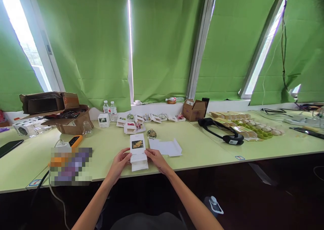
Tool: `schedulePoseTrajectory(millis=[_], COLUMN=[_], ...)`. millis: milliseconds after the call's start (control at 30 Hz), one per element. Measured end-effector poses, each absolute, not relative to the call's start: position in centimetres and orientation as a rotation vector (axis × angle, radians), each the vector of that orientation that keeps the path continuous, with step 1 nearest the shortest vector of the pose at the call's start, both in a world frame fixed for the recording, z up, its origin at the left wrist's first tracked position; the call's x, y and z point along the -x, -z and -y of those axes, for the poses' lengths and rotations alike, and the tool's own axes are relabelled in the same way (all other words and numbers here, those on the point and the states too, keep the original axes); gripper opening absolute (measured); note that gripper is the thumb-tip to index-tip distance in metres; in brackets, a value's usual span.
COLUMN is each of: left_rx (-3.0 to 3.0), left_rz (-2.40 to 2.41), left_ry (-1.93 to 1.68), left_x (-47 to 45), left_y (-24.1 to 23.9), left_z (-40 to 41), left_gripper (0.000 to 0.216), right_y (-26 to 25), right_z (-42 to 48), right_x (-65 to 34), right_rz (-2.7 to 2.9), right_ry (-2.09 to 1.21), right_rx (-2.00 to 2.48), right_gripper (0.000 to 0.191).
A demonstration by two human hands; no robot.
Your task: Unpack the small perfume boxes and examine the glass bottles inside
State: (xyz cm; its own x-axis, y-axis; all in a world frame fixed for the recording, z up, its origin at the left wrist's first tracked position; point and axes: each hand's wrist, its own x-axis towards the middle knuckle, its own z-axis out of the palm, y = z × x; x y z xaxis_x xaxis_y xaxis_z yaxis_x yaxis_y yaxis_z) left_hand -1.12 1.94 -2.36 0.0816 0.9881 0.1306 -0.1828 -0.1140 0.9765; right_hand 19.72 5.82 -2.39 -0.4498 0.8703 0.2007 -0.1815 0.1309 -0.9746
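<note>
Between my hands is a small white cardboard box (138, 153) with a picture of yellow-brown dried bits on its front. Its flap hangs open at the end nearest me. My left hand (119, 162) grips the left edge with the thumb in front, and my right hand (158, 159) pinches the right edge. A flat, unfolded white carton (165, 147) lies on the table just right of the box. Beyond it sits a small round glass jar (151, 133) with dark contents. Farther back, white trays (145, 128) hold small boxes and round jars.
Brown cardboard boxes (72, 123) and a clear cup (87, 128) stand on the left. Two bottles (113, 110) stand behind a white box (103, 120). To the right are a black headset (222, 132), a brown carton (194, 110) and several green and white round items (260, 127).
</note>
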Motion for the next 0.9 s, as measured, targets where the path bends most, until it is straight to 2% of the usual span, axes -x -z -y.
schedulePoseTrajectory(millis=[333,533,667,900], left_rx=[-1.226,-1.260,-1.279,-1.275], left_rz=[-0.864,-0.838,-0.838,-0.854], left_ry=[-1.259,-1.265,-1.251,-1.249], left_x=[0.9,0.7,0.9,1.0], left_y=[1.1,1.1,1.4,1.7], left_z=[-0.9,-0.8,-1.0,-1.3], left_gripper=[0.080,0.064,0.053,0.053], right_y=[2.7,3.2,3.7,3.8], right_z=[-6.2,-6.5,-6.9,-6.8], right_x=[-19.6,-19.7,-19.7,-19.8], right_rz=[1.508,1.464,1.487,1.485], right_ry=[-1.459,-1.452,-1.448,-1.436], right_rx=[0.723,0.746,0.750,0.714], right_gripper=[0.056,0.070,0.068,0.075])
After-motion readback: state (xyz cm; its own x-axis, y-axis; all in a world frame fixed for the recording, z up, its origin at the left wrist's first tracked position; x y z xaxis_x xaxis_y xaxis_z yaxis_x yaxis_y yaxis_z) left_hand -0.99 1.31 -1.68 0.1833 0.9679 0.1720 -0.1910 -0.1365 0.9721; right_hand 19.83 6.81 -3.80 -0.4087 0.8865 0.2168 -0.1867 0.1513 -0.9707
